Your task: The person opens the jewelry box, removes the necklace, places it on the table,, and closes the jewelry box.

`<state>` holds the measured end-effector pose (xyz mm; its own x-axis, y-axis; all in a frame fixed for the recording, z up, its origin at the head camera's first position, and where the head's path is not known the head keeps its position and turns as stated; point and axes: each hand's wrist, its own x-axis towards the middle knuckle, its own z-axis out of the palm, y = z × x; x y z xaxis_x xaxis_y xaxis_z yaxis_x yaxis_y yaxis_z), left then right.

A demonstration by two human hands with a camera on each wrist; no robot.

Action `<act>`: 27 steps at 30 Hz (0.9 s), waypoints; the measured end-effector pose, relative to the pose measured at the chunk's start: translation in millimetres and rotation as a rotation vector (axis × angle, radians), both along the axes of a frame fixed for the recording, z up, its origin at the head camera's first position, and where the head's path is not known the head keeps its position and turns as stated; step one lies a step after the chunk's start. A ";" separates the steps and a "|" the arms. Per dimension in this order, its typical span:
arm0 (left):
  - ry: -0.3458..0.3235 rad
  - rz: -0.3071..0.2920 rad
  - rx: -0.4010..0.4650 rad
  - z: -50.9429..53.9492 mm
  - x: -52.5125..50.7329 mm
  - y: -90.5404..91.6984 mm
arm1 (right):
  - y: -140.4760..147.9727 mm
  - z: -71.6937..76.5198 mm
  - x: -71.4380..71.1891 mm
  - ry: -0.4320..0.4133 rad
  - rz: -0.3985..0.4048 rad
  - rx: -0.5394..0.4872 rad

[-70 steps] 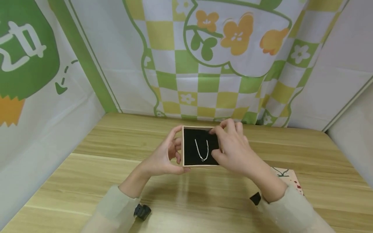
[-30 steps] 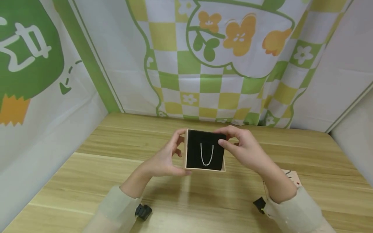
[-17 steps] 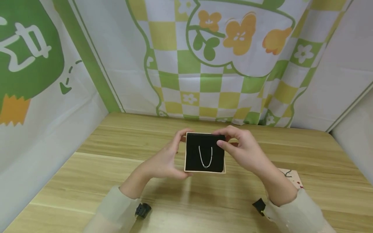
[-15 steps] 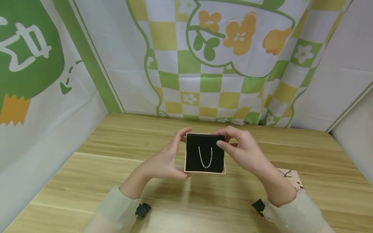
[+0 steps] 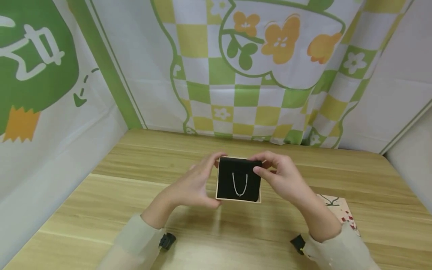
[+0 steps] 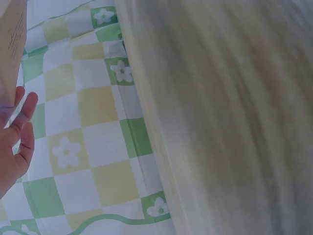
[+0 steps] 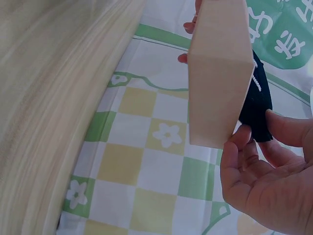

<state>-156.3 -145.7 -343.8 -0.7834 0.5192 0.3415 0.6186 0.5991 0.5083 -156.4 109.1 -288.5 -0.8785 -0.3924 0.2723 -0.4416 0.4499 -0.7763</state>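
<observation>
Our left hand (image 5: 194, 185) gripped the box (image 7: 217, 93); our right hand (image 5: 281, 178) pinched the black pad (image 5: 239, 182), only partly out, necklace (image 5: 239, 194) attached.

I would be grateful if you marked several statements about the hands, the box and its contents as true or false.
1. The left hand holds the box. True.
2. The right hand pinches the pad. True.
3. The pad is white. False: it is black.
4. The chain is on the pad. True.
5. The pad sits wholly inside the box. False: part of it sticks out, by the right hand.
</observation>
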 end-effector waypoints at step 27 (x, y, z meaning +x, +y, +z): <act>-0.210 0.058 -0.266 10.3 10.0 -4.4 | -5.5 -21.5 0.9 -0.040 -0.048 -0.053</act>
<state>-146.3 -150.1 -333.4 -0.8531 0.5210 0.0284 0.4782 0.7589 0.4421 -155.5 103.5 -309.9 -0.9064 -0.3360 0.2561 -0.3891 0.4278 -0.8158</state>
